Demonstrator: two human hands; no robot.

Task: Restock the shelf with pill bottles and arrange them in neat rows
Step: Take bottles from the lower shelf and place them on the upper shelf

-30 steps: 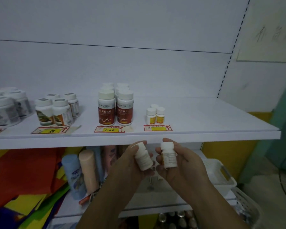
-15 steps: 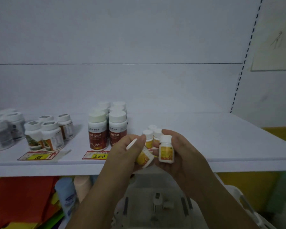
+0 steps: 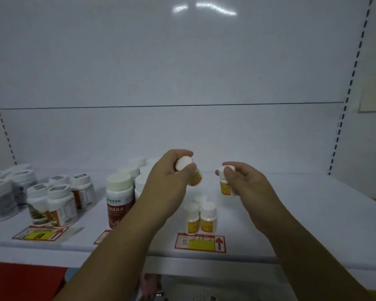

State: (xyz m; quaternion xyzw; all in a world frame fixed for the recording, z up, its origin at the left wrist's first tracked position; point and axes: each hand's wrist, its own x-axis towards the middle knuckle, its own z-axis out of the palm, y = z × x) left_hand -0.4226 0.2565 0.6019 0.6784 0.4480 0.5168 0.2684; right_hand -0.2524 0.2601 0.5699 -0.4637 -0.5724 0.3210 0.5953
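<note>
Left hand (image 3: 167,181) grips tilted bottle (image 3: 190,172), right hand (image 3: 245,181) grips second bottle (image 3: 225,185), seemingly upright; both above shelf (image 3: 291,213), behind front-edge trio (image 3: 201,216).

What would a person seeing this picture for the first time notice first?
Two hands above the white shelf draw the eye: the left hand grips a tilted yellow-labelled bottle, the right hand pinches a matching bottle. Below them, three small bottles stand behind a red price tag; brown-labelled bottles stand further left.
</note>
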